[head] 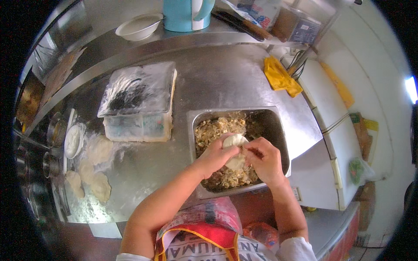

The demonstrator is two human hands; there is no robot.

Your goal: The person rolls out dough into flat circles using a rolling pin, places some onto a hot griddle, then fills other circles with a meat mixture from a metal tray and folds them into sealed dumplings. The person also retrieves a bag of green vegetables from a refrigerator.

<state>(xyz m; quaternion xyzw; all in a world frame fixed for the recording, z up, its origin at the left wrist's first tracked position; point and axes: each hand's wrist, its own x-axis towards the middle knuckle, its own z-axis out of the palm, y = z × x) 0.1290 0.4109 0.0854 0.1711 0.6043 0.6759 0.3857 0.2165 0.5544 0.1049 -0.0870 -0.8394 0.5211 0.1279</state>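
Note:
Over a deep steel tray (283, 130) of chopped filling (218, 130), both hands are on a piece of pale dough (235, 141) gathered into a round shape. My left hand (217, 156) cups it from the left, thumb across its front. The fingertips of my right hand (266, 160) pinch the dough's edge on the right. Whether filling lies inside the dough cannot be seen. Several flat dough rounds (99, 187) lie on the floured steel worktop (140, 173) at the left, near a white bowl of flour (74, 141).
A floury, lidded plastic box (137, 125) stands left of the tray. A yellow cloth (281, 76) lies at the back right. The shelf behind holds a white bowl (138, 27), a blue jug (186, 16) and a wooden-handled tool (256, 29). A white appliance (326, 127) borders the right side.

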